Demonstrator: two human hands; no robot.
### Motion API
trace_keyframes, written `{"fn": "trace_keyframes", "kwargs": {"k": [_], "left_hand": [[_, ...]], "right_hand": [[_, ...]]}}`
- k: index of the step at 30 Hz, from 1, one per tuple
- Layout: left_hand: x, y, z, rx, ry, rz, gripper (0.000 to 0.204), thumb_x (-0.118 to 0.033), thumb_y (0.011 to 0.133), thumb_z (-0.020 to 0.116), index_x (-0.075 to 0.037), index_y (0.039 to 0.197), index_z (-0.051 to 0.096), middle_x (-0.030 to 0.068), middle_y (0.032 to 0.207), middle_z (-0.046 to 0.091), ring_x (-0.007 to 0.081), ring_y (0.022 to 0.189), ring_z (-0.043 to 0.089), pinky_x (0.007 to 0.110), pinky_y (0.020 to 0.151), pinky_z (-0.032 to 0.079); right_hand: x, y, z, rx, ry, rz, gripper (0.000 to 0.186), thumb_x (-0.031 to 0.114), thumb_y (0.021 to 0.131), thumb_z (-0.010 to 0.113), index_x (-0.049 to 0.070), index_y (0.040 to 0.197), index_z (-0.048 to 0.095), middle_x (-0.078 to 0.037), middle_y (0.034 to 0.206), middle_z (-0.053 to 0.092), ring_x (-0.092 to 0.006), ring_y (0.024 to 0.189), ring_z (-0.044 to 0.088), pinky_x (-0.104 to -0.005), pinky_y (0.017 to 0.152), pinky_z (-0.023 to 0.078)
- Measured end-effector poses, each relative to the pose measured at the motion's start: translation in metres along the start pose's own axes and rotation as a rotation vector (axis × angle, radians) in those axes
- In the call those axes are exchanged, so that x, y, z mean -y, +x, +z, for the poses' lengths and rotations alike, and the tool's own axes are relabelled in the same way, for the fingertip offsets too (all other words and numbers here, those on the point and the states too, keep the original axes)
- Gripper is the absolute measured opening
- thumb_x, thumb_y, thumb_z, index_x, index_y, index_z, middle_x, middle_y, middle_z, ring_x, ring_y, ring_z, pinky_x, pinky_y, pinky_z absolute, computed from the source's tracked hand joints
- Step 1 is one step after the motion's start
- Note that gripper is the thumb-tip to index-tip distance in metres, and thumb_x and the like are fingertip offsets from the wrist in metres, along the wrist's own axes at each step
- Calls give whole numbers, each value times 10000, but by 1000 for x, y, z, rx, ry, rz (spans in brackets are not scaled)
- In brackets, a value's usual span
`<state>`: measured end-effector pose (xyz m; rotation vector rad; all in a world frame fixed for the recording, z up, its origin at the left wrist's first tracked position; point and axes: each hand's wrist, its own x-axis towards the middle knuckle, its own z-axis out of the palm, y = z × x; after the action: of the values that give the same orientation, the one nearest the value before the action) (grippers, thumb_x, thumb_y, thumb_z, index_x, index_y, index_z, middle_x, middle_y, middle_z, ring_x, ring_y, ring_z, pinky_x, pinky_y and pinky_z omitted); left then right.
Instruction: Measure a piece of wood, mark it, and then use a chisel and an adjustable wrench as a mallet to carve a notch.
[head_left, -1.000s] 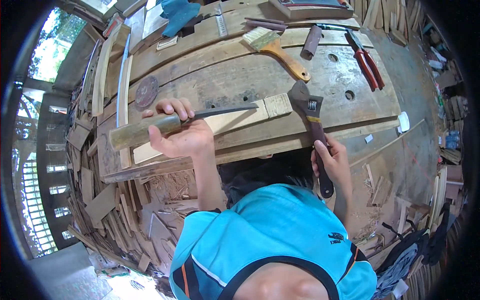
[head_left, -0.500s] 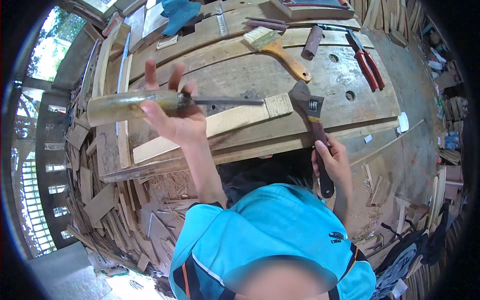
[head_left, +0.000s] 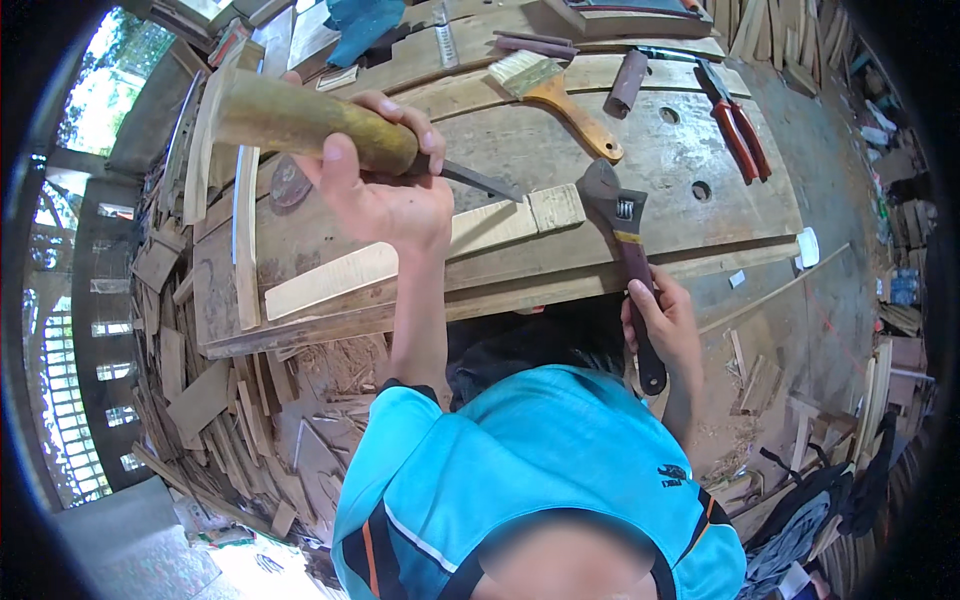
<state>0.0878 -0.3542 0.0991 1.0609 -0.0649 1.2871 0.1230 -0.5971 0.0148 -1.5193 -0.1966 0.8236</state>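
Note:
My left hand is closed around the thick yellow-brown handle of a chisel, whose narrow dark blade slants down to the right. The blade's tip lies over or near the cut line on a pale wooden strip; contact cannot be made out. At the bench's front edge, my right hand grips the dark handle of an adjustable wrench. The wrench's head points away from me, just beside the right end of the strip.
A wooden workbench with round holes fills the middle. On it lie a paintbrush, a brown roll, red-handled pliers and a blue cloth. Wood offcuts pile up on the left. A white cap-like piece is at the right edge.
My left fingers, spread before, have curled round the chisel handle. Its handle end has risen away from me, so the blade now tilts down toward the strip. The right hand and wrench stay put.

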Motion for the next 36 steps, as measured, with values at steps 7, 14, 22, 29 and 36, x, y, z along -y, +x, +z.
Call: {"fn": "trace_keyframes", "kwargs": {"k": [7, 14, 22, 29, 36], "left_hand": [[8, -4, 2, -15, -45, -60, 343, -259, 788, 543, -119, 1035, 350, 98, 794, 479, 188, 520, 494, 255, 343, 324], [11, -6, 8, 14, -39, -35, 293, -254, 794, 537, -101, 975, 364, 95, 788, 480, 183, 514, 502, 238, 323, 312], [12, -7, 15, 87, -42, 18, 243, -205, 790, 532, -81, 936, 382, 100, 751, 497, 158, 483, 494, 224, 302, 298], [10, -10, 18, 111, 127, -5, 450, -379, 750, 567, -102, 1037, 358, 91, 797, 477, 169, 522, 475, 244, 343, 297], [12, -10, 23, 137, -66, 20, 229, -196, 794, 530, -56, 910, 390, 110, 743, 491, 146, 477, 485, 218, 322, 324]], "right_hand": [[1, 2, -2, 21, -3, 11, 279, 184, 869, 488, -1, 1076, 466, -20, 580, 493, -74, 442, 466, -207, 369, 369], [2, 1, -3, 33, -11, 3, 272, 193, 874, 480, 1, 1066, 469, -16, 582, 493, -72, 450, 469, -206, 374, 371], [0, 2, -5, 59, -13, 4, 268, 193, 874, 478, 6, 1066, 463, -20, 588, 494, -75, 454, 473, -208, 373, 374], [1, 2, -6, 54, -16, 0, 268, 192, 875, 476, 5, 1066, 463, -23, 591, 495, -80, 453, 475, -213, 376, 379], [0, 2, -7, 60, -29, -4, 264, 194, 876, 474, 5, 1061, 465, -24, 592, 495, -83, 457, 479, -218, 380, 381]]}}
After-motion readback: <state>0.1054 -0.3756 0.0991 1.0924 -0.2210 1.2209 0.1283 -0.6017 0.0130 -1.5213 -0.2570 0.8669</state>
